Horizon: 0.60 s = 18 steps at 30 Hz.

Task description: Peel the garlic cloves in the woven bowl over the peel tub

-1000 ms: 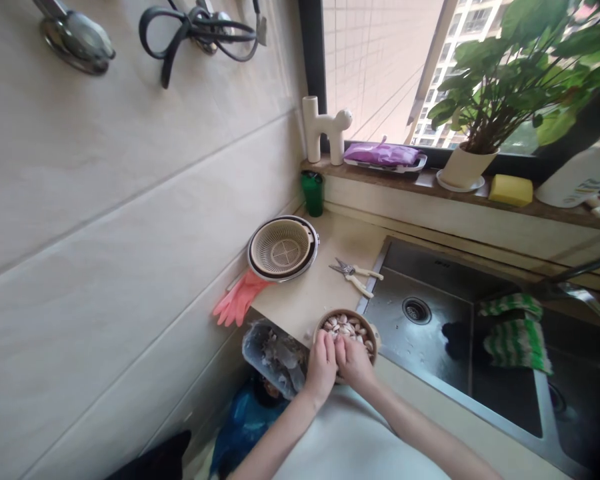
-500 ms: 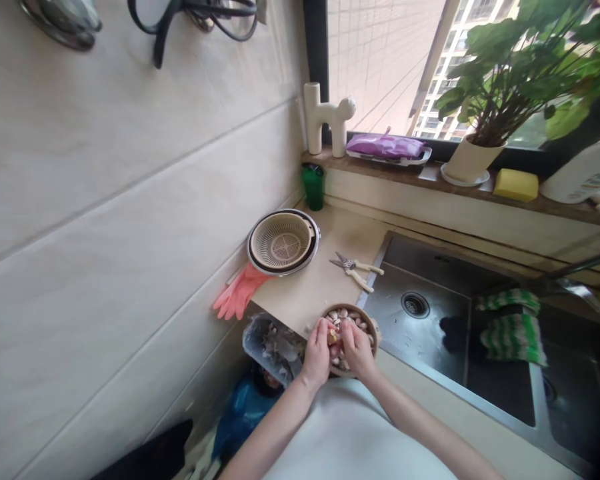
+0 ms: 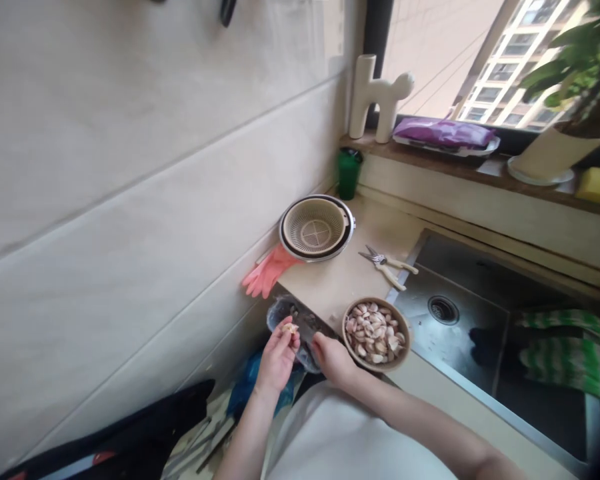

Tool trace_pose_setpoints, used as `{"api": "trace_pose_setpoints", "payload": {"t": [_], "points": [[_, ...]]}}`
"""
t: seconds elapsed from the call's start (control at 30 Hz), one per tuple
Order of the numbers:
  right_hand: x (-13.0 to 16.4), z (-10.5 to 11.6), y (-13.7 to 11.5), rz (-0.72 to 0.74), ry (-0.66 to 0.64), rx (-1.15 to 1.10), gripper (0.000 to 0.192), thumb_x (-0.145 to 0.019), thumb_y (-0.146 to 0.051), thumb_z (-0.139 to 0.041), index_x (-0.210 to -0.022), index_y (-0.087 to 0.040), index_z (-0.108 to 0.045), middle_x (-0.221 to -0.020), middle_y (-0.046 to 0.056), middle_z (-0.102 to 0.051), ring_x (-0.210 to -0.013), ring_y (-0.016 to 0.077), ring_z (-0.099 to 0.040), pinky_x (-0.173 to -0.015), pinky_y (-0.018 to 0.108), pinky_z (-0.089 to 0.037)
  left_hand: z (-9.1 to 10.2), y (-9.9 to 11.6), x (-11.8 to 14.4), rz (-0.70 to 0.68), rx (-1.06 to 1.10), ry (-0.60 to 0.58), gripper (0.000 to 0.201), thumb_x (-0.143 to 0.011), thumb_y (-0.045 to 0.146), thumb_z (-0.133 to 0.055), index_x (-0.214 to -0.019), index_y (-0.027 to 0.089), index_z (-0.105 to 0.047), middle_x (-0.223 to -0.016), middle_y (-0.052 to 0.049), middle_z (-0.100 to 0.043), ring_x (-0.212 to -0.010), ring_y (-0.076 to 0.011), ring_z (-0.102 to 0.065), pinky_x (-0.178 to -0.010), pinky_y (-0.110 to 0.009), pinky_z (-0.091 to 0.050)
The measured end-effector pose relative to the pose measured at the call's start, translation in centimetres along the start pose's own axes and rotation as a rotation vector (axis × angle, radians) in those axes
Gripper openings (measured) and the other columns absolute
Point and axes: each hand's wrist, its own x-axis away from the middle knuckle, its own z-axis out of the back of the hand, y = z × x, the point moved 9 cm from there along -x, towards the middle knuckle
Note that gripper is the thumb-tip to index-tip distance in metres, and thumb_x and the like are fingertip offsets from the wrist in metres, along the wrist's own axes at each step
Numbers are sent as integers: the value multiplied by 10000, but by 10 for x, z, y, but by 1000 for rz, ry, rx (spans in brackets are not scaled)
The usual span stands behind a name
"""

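Pinched in the fingertips of my left hand [image 3: 278,360] is a pale yellowish piece of garlic [image 3: 291,328]. My left hand is above a bin lined with a clear bag [image 3: 277,312]. My right hand [image 3: 334,359] is closed beside the bin's right side, fingers curled down; whatever is in it is hidden. Just right of that hand, a round beige bowl [image 3: 407,328] sits at the counter edge, filled with many unpeeled garlic cloves [image 3: 373,328].
Pruning shears [image 3: 387,265] lie open on the counter [image 3: 330,287] left of the steel sink [image 3: 447,283]. A beige strainer [image 3: 315,229] rests in a metal-rimmed bowl by the wall, near pink rubber gloves [image 3: 270,270]. A green cup [image 3: 349,175] stands in the corner.
Both hands have moved left from over the garlic bowl to the bin and parted. The garlic piece is now in my left hand. The view has turned left.
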Motion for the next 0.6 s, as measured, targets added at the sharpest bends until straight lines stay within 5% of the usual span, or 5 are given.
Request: {"api": "trace_pose_setpoints", "payload": {"t": [0.17, 0.3, 0.47, 0.6], "points": [[-49, -59, -14, -83, -105, 136, 215, -864, -206, -483, -1040, -133, -581, -1021, 196, -618, -848, 286, -630, -694, 375, -460, 61, 25, 9, -99, -38, 122, 266, -625, 211, -796, -845, 162, -654, -840, -2, -660, -717, -75, -599, -649, -165, -494], [-59, -60, -16, -40, -77, 103, 336, -903, -248, -455, -1208, -133, -534, -1173, 211, -562, -1085, 311, -544, -886, 466, -422, 85, 22, 12, -81, -257, 161, 308, -663, 283, -780, -904, 166, -629, -859, -10, -679, -692, -68, -592, -639, -167, -477], [-22, -19, -37, 246, -60, -294, 355, -901, -282, -499, -1242, -194, -543, -1106, 86, -611, -989, 167, -588, -872, 288, -471, 53, -7, 1, 101, -493, -65, 298, -700, 365, -742, -864, 146, -624, -750, 2, -658, -681, -100, -600, -651, -214, -496], [12, 27, -23, 215, 85, -464, 248, -828, -204, -595, -1068, -207, -653, -905, 48, -622, -803, 157, -604, -732, 280, -504, 0, -35, 0, 240, -547, -242, 299, -681, 382, -749, -772, 136, -606, -681, 9, -644, -607, -90, -584, -608, -213, -492]]}}
